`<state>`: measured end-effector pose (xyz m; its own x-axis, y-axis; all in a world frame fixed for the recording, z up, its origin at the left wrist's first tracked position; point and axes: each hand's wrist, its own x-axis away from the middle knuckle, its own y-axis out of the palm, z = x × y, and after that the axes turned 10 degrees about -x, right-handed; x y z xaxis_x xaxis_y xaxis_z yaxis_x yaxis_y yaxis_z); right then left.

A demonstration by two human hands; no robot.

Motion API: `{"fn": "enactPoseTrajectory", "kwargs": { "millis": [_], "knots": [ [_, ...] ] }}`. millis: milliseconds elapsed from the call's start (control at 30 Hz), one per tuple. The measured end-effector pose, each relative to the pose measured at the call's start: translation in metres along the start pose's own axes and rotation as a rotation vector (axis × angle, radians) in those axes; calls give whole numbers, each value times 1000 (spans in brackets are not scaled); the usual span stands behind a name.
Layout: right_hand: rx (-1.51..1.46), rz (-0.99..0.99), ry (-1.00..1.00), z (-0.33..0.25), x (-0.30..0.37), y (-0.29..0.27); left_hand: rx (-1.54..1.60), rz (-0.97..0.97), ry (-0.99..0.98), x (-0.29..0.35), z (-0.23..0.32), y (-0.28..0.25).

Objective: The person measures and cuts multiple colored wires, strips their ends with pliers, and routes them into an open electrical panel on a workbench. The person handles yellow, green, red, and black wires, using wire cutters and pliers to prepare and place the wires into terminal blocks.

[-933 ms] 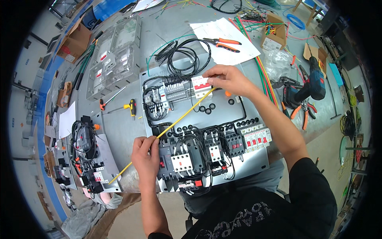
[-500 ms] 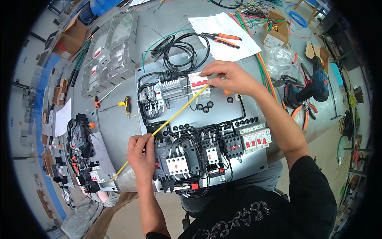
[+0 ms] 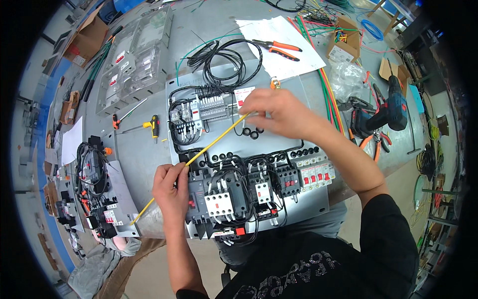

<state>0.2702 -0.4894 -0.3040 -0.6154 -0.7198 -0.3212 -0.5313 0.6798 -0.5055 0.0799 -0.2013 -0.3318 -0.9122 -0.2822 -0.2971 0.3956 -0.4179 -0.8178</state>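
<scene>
A stiff yellow wire point(image 3: 217, 141) runs slantwise across the metal mounting plate point(image 3: 219, 133). Between thumb and fingers, my left hand point(image 3: 171, 192) pinches it by the plate's left edge, and its tail hangs down to the left. My right hand point(image 3: 281, 113) is closed at the wire's upper end, its fingers partly hiding a white breaker with red switches point(image 3: 243, 95). Left of that breaker is a row of grey terminal blocks point(image 3: 213, 107). Black-wired contactors point(image 3: 220, 204) and a breaker row with red levers point(image 3: 317, 174) line the near side.
Coiled black cable point(image 3: 226, 65) lies beyond the plate, beside orange-handled pliers point(image 3: 279, 49) on paper sheets. A cordless drill point(image 3: 388, 109) stands at right. Clear plastic enclosures point(image 3: 137, 65) and a yellow-handled screwdriver point(image 3: 153, 128) are left, near another wired panel point(image 3: 102, 189).
My right hand has moved left and slightly toward me, bringing the wire's upper end left with it. My left hand keeps its pinch on the wire. The whole view has shifted slightly.
</scene>
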Motion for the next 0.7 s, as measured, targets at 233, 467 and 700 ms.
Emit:
{"fn": "enactPoseTrajectory", "kwargs": {
  "millis": [233,467,700],
  "knots": [
    [186,18,34,12,3,27,2,-2,2,1,-2,-1],
    [188,90,-27,30,16,37,52,9,-85,1,1,-1],
    [185,266,-146,22,16,48,19,-38,-42,1,-9,-6]
  ]
}}
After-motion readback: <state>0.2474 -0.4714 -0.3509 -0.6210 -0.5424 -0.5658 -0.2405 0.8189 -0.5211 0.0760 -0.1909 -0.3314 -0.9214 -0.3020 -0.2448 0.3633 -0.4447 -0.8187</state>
